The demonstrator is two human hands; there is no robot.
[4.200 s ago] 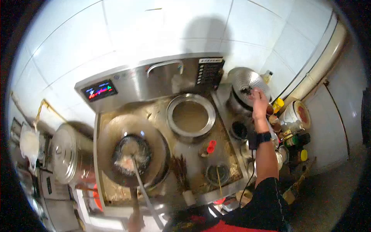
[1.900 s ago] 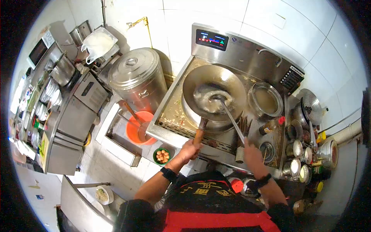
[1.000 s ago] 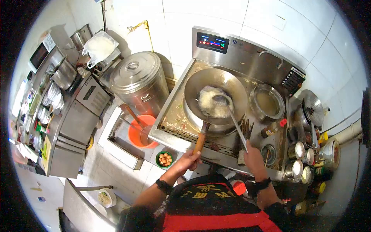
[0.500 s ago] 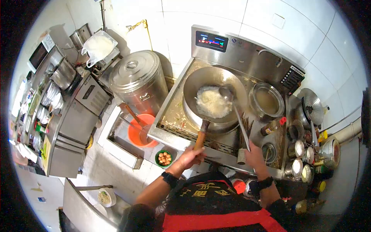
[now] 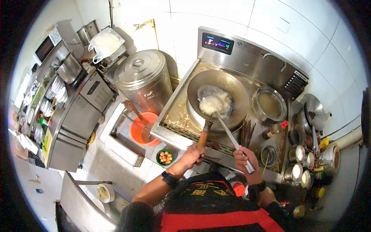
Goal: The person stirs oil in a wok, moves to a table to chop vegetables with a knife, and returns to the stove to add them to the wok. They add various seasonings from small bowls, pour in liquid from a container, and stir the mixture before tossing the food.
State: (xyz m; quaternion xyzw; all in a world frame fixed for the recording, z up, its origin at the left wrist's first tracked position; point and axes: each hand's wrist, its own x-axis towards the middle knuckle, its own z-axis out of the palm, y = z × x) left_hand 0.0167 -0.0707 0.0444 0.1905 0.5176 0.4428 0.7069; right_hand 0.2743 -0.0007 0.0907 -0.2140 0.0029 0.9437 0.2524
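Observation:
My left hand is wrapped round the wooden handle of a large metal wok on the stove. With my right hand I hold the long metal handle of a ladle. The ladle's head is down in the wok, mostly hidden under pale yellowish food, with foamy liquid around it. Right of the wok stands a metal bowl of cloudy liquid. A bundle of thin dark sticks lies between the wok and my right hand.
A tall lidded pot stands left of the stove. Below it are an orange bucket and a green bowl of eggs. At the right are a red-capped bottle, seasoning containers and a strainer.
My right hand has shifted slightly left and down, and the ladle's head has moved left and down into the food. The food has shifted in the wok. The camera view has moved slightly.

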